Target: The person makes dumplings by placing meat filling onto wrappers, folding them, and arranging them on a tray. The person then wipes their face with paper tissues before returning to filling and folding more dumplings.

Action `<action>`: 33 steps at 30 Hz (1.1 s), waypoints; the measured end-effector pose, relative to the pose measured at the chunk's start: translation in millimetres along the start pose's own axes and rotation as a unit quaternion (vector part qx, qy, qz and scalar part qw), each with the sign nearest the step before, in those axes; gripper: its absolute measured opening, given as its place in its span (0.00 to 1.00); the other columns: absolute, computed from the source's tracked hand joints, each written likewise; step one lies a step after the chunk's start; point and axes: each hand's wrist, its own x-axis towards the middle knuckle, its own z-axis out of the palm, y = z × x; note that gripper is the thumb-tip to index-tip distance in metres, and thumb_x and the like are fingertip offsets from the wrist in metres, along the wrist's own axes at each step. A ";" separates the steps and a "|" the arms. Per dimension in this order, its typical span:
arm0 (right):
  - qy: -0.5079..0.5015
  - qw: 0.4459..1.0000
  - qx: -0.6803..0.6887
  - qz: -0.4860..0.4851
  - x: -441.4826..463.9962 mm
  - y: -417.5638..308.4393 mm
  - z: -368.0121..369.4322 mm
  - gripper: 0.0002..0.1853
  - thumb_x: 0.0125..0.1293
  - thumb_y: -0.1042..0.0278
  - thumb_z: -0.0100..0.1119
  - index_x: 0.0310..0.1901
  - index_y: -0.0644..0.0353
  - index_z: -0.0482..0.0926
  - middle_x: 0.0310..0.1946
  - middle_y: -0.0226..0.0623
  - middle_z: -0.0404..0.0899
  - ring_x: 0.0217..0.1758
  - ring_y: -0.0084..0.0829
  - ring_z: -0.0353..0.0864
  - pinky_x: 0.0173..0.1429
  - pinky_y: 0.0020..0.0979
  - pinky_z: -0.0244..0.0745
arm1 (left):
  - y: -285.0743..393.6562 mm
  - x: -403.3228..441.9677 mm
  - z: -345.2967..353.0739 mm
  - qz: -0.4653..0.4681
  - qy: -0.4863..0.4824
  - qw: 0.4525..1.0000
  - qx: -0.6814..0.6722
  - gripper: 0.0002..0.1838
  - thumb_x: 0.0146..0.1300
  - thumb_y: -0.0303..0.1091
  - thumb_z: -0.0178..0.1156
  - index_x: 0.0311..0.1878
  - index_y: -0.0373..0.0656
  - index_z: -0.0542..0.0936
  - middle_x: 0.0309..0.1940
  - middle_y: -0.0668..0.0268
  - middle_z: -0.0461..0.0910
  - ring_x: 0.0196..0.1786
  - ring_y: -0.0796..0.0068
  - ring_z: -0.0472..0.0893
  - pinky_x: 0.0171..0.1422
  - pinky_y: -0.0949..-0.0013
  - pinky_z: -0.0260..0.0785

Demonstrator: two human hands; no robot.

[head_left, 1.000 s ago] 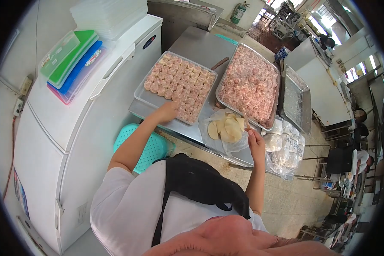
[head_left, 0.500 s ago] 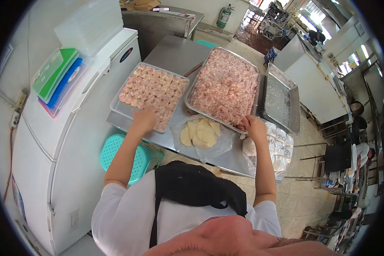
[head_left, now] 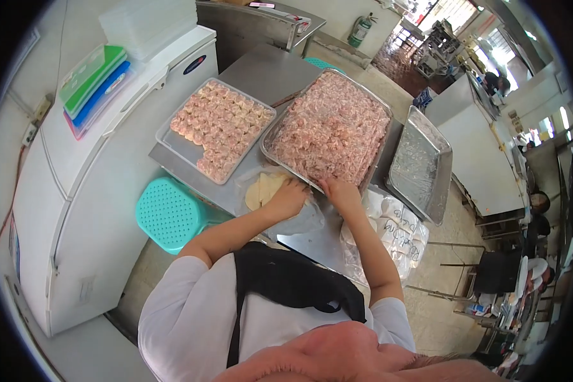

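Observation:
My left hand (head_left: 288, 198) lies over the stack of pale round dough wrappers (head_left: 259, 191), its fingers bent and pressed together on the stack's right side; the wrappers rest on a clear plastic sheet (head_left: 312, 223). My right hand (head_left: 340, 193) is at the near edge of a metal tray (head_left: 275, 159) heaped with ground meat (head_left: 337, 124). Its fingers are closed at the meat, and what they hold is hidden. Left of these, a clear plastic tray (head_left: 179, 145) carries rows of small open-topped meat dumplings (head_left: 219, 121), with a bare patch at its near left corner.
Plastic-wrapped packs (head_left: 398, 232) with handwriting lie by my right forearm. An emptied metal tray (head_left: 420, 156) with residue stands beyond, on the right. A turquoise stool (head_left: 169, 213) sits below the metal table (head_left: 258, 70), beside a white freezer (head_left: 108, 191). A fire extinguisher (head_left: 361, 30) hangs behind.
My left hand has left the dumpling tray and moved right onto the wrappers. My right hand has shifted left along the meat tray's near edge. The view has turned slightly.

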 end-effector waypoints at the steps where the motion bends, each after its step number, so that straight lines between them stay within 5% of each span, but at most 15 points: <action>1: -0.005 1.000 -0.008 0.007 -1.7 0.5 4.1 0.21 0.71 0.49 0.48 0.31 0.58 0.81 0.27 0.46 0.81 0.32 0.50 0.81 0.36 0.48 0.75 | 1.2 0.4 4.6 -0.033 -0.016 0.999 0.038 0.14 0.54 0.31 0.60 0.45 0.42 0.82 0.46 0.60 0.76 0.57 0.59 0.71 0.63 0.52 0.60; 5: -0.039 0.999 -0.005 0.005 -1.0 12.4 -25.2 0.21 0.71 0.49 0.48 0.29 0.57 0.81 0.27 0.45 0.82 0.32 0.48 0.82 0.35 0.46 0.75 | -2.2 2.7 5.0 -0.029 0.027 0.999 0.031 0.13 0.54 0.33 0.60 0.43 0.45 0.82 0.46 0.61 0.77 0.55 0.62 0.72 0.62 0.55 0.59; 8: 0.008 0.999 -0.051 -0.007 4.2 22.2 -35.1 0.21 0.71 0.49 0.47 0.29 0.56 0.81 0.28 0.45 0.82 0.33 0.47 0.82 0.35 0.46 0.75 | -1.8 -2.8 -11.0 -0.018 -0.004 0.998 -0.065 0.13 0.55 0.33 0.60 0.44 0.44 0.82 0.46 0.60 0.78 0.54 0.60 0.74 0.61 0.54 0.62; 11: -0.017 0.999 -0.051 -0.009 1.6 19.2 -13.1 0.19 0.71 0.51 0.48 0.31 0.55 0.80 0.27 0.43 0.82 0.29 0.46 0.82 0.32 0.46 0.75 | -4.7 -9.2 -14.9 -0.061 0.086 0.969 -0.224 0.09 0.59 0.31 0.59 0.42 0.42 0.83 0.45 0.62 0.79 0.54 0.61 0.76 0.59 0.55 0.66; 13: -0.061 0.995 -0.074 -0.011 -7.6 3.7 0.5 0.19 0.70 0.51 0.48 0.31 0.56 0.81 0.29 0.43 0.82 0.30 0.45 0.82 0.33 0.44 0.76 | -10.4 -14.6 -22.1 -0.258 0.089 0.800 -0.534 0.11 0.65 0.31 0.54 0.47 0.40 0.81 0.47 0.62 0.80 0.51 0.62 0.79 0.56 0.59 0.71; 14: -0.061 0.995 -0.074 -0.012 -8.2 7.6 2.1 0.19 0.70 0.51 0.48 0.31 0.56 0.81 0.29 0.43 0.82 0.30 0.45 0.82 0.33 0.44 0.76 | -15.3 -14.9 -25.6 -0.258 0.090 0.800 -0.534 0.11 0.65 0.31 0.54 0.47 0.40 0.81 0.47 0.62 0.80 0.51 0.62 0.79 0.56 0.59 0.71; 16: -0.023 0.996 0.086 0.012 -5.7 13.6 -4.3 0.20 0.70 0.52 0.49 0.29 0.57 0.81 0.30 0.43 0.82 0.32 0.44 0.82 0.34 0.43 0.77 | -23.1 -12.0 -43.8 -0.244 0.126 0.429 -0.861 0.14 0.69 0.36 0.52 0.53 0.40 0.76 0.48 0.62 0.80 0.49 0.68 0.80 0.58 0.60 0.72; 17: -0.025 0.996 0.086 0.010 -2.3 16.0 -7.6 0.20 0.70 0.52 0.49 0.29 0.57 0.81 0.30 0.43 0.82 0.32 0.44 0.82 0.34 0.43 0.77 | -29.7 -13.4 -46.4 -0.244 0.128 0.429 -0.860 0.14 0.69 0.36 0.52 0.53 0.40 0.76 0.48 0.62 0.80 0.49 0.68 0.80 0.58 0.60 0.72; 19: 0.031 0.999 0.002 -0.013 9.6 3.3 -36.4 0.20 0.70 0.52 0.49 0.29 0.58 0.81 0.30 0.44 0.82 0.32 0.44 0.82 0.35 0.43 0.77 | -40.5 -19.7 -53.0 -0.291 0.178 0.536 -0.772 0.19 0.70 0.38 0.48 0.57 0.37 0.72 0.51 0.58 0.80 0.50 0.65 0.80 0.60 0.58 0.71; 20: 0.030 0.999 0.002 -0.012 13.6 -0.2 -37.8 0.20 0.70 0.52 0.49 0.29 0.58 0.81 0.30 0.44 0.82 0.32 0.44 0.82 0.35 0.43 0.77 | -45.4 -25.1 -59.8 -0.292 0.177 0.535 -0.773 0.19 0.70 0.38 0.48 0.57 0.37 0.72 0.51 0.58 0.80 0.50 0.65 0.80 0.60 0.58 0.71; 22: -0.021 0.996 -0.076 -0.037 21.4 -9.0 -39.3 0.21 0.70 0.52 0.49 0.29 0.59 0.81 0.29 0.44 0.82 0.34 0.43 0.83 0.36 0.43 0.77 | -49.7 -31.3 -87.2 -0.301 0.144 0.420 -0.844 0.19 0.70 0.38 0.49 0.58 0.37 0.71 0.51 0.60 0.79 0.50 0.67 0.81 0.57 0.59 0.73; 26: -0.075 0.990 -0.121 -0.002 22.2 -35.7 -12.1 0.21 0.70 0.51 0.48 0.28 0.59 0.81 0.27 0.45 0.82 0.35 0.43 0.84 0.37 0.44 0.78 | -73.8 -38.1 -99.4 -0.281 0.152 0.448 -0.835 0.17 0.67 0.36 0.56 0.55 0.38 0.74 0.49 0.61 0.81 0.49 0.71 0.80 0.56 0.64 0.73; 28: -0.070 0.995 -0.056 0.046 21.4 -37.9 -1.4 0.22 0.70 0.50 0.47 0.32 0.59 0.82 0.24 0.47 0.81 0.35 0.44 0.84 0.38 0.45 0.77 | -84.7 -37.8 -107.2 -0.385 0.086 0.782 -0.483 0.14 0.65 0.34 0.60 0.51 0.38 0.78 0.46 0.63 0.82 0.49 0.74 0.79 0.57 0.68 0.71; 31: -0.071 0.981 0.153 0.099 19.7 -22.6 -8.6 0.22 0.71 0.50 0.47 0.37 0.59 0.83 0.25 0.49 0.81 0.34 0.47 0.83 0.39 0.44 0.76 | -92.4 -37.1 -118.1 -0.312 0.126 0.808 -0.483 0.13 0.66 0.36 0.59 0.49 0.38 0.81 0.43 0.63 0.83 0.51 0.75 0.78 0.60 0.70 0.68; 33: -0.083 0.974 0.172 0.124 19.2 -17.9 -15.9 0.21 0.71 0.49 0.48 0.39 0.59 0.84 0.26 0.49 0.81 0.34 0.46 0.83 0.40 0.41 0.75 | -101.2 -32.2 -120.2 -0.252 0.127 0.805 -0.522 0.13 0.67 0.35 0.57 0.50 0.37 0.80 0.44 0.63 0.83 0.51 0.74 0.78 0.60 0.70 0.68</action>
